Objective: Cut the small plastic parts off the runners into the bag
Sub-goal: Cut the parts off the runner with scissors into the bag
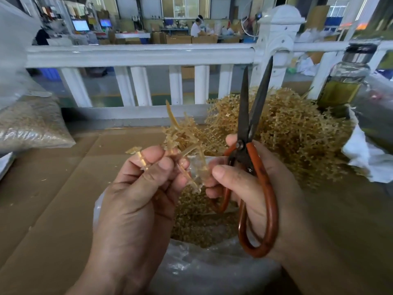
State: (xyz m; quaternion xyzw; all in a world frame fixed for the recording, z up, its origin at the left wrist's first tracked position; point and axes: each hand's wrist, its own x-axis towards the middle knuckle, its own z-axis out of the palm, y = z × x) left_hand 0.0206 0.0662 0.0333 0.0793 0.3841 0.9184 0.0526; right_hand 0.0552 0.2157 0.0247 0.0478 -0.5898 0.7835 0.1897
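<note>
holding a runner (180, 133) up over the bag (202, 267): left hand (136, 201) pinches its stem between thumb and curled fingers, and the branches with small parts fan up and away from the bag. right hand (238, 184) is just right of it, also over the bag, with its fingers curled through the orange loops of the scissors (241, 143). blades point up, tips a little apart, nothing between them. right fingertips lie close to the runner's lower end; cannot tell if they touch.

bag: clear plastic, mouth open directly under both hands, loose cut parts (197, 222) heaped inside.

beyond the bag and to its right, a big pile (293, 128) of uncut runners. cardboard (53, 188) spreads out to the bag's left. far left of the bag, a second sack (32, 124) filled with tan parts. far right of the bag, a glass bottle (344, 81) with yellow liquid, and white cloth (365, 160) below it. white railing (140, 54) runs across well beyond the bag, behind the pile.
</note>
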